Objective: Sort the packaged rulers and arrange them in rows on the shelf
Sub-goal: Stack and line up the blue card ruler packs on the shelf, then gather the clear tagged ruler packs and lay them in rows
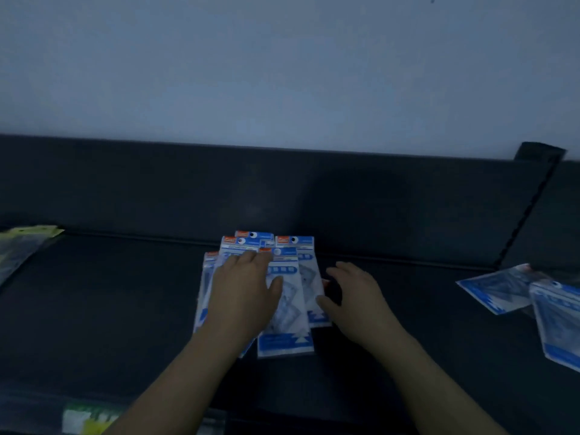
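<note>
We count five blue-and-white ruler packs in the middle pile (284, 340), going by their header cards; others may lie hidden beneath. Two more of the same kind lie at the right: the farther right pack (496, 290) and the nearer right pack (558, 324). We see two yellow-green packs, the far-left pack (22, 243) and the bottom-edge pack (84, 419). There is one shelf (110, 293) and two hands: left hand (241, 293), right hand (354, 299).
</note>
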`<state>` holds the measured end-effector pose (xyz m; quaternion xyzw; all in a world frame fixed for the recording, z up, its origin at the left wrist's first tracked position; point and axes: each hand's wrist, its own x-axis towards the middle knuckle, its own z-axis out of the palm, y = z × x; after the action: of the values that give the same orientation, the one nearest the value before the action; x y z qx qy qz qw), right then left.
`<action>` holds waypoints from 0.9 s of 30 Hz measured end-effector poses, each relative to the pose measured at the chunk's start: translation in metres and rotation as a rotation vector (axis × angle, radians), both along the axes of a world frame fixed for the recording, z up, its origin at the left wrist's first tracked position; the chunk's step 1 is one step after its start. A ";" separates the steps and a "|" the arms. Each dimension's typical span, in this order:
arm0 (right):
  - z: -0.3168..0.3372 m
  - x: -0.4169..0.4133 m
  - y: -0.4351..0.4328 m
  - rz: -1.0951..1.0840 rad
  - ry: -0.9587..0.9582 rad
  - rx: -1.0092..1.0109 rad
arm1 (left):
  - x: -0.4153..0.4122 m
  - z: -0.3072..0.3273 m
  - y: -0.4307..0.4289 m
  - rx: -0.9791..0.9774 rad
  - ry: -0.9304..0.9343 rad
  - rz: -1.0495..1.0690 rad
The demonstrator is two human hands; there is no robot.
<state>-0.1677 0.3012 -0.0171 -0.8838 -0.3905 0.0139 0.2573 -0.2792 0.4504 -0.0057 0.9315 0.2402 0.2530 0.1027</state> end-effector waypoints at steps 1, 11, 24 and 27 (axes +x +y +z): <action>0.001 0.003 -0.009 -0.029 -0.042 -0.013 | 0.009 0.001 -0.010 0.000 -0.017 -0.052; 0.013 0.034 -0.132 -0.312 -0.162 -0.045 | 0.086 0.005 -0.116 -0.063 -0.001 -0.371; 0.008 0.133 -0.347 -0.571 -0.118 -0.130 | 0.215 0.003 -0.303 -0.121 0.082 -0.598; 0.003 0.160 -0.394 -0.618 -0.070 -0.132 | 0.257 -0.004 -0.342 -0.143 0.134 -0.636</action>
<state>-0.0075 -0.0927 -0.0140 -0.9753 -0.1102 -0.0699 0.1780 -0.0223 0.1081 -0.0102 0.9649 -0.0391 0.1290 0.2254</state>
